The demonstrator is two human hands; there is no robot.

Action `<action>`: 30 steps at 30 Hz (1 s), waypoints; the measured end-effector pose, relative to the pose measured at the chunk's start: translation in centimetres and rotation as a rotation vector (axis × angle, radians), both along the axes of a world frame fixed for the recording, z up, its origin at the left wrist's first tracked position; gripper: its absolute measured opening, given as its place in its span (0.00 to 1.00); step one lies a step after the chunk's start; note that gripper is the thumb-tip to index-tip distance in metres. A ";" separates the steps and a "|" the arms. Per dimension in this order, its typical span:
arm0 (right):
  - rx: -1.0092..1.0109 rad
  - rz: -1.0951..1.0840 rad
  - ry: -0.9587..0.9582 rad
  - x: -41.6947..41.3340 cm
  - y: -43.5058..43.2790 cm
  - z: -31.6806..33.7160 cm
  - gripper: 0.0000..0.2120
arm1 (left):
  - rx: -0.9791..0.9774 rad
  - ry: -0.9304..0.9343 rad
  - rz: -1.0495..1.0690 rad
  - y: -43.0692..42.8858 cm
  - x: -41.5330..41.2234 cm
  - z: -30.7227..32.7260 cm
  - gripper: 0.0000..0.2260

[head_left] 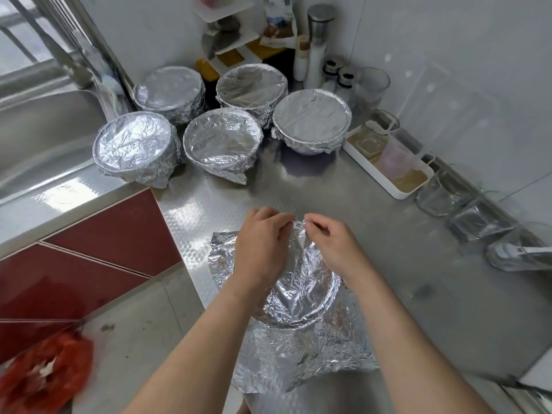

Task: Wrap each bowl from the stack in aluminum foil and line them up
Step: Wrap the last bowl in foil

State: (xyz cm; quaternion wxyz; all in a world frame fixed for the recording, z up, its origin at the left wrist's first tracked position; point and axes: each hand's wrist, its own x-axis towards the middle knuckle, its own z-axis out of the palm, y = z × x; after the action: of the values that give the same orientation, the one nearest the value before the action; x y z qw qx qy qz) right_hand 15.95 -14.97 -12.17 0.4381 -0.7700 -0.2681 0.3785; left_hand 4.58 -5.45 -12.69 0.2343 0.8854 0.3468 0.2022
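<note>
Bowl in work (324, 298): one, on the table (418, 294), nearest the person, covered by foil so only the round rim shape shows through
Foil sheet (298, 357): one, crinkled, draped over that bowl, loose corners spread flat on the table at near side and left
Left grip (263, 249): closed in a pinch on the sheet's far edge, lifted above the bowl
Right grip (331, 246): pinching the same raised edge, fingertips just beside those of the left
Wrapped bowls (222, 140): five, foil pulled tight over the tops, set close together at the far left of the table; two in the near row, three behind
Tray (388, 189): one, white, along the right wall; holding two see-through containers, one clear and one pinkish; contents unclear
Glasses (478, 219): three in a row past the tray along the wall, nearest one with a white object in it
Shakers (339, 74): two small, dark-lidded, at the far wall beside a tall steel-topped canister (319, 25)
Sink (44, 130): one, steel, left of the wrapped bowls
Edges: table's left edge running just beside the foil sheet, red cabinet fronts (104, 234) below it
Open room: bare steel between wrapped bowls and sheet, and right of the sheet toward the glasses
</note>
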 end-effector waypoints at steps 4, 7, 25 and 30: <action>0.035 -0.059 0.168 0.0 -0.3 -0.1 0.18 | -0.005 -0.020 -0.033 -0.1 0.1 -0.1 0.08; 0.046 -0.062 0.257 0.3 -0.4 -0.1 0.22 | 0.005 -0.039 -0.040 -0.2 0.0 -0.1 0.08; -0.178 0.225 -0.283 1.0 -1.0 0.7 0.23 | -0.005 0.526 -0.274 1.6 1.3 1.8 0.13; -0.194 0.315 -0.343 0.6 -0.2 1.7 0.18 | -0.288 0.557 -0.398 2.3 1.0 3.4 0.12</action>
State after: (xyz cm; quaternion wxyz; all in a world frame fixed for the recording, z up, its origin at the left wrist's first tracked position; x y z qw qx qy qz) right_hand 16.52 -15.21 -10.44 0.2459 -0.8102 -0.4174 0.3299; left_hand 5.60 -3.20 -9.28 0.2878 0.9146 0.2433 -0.1466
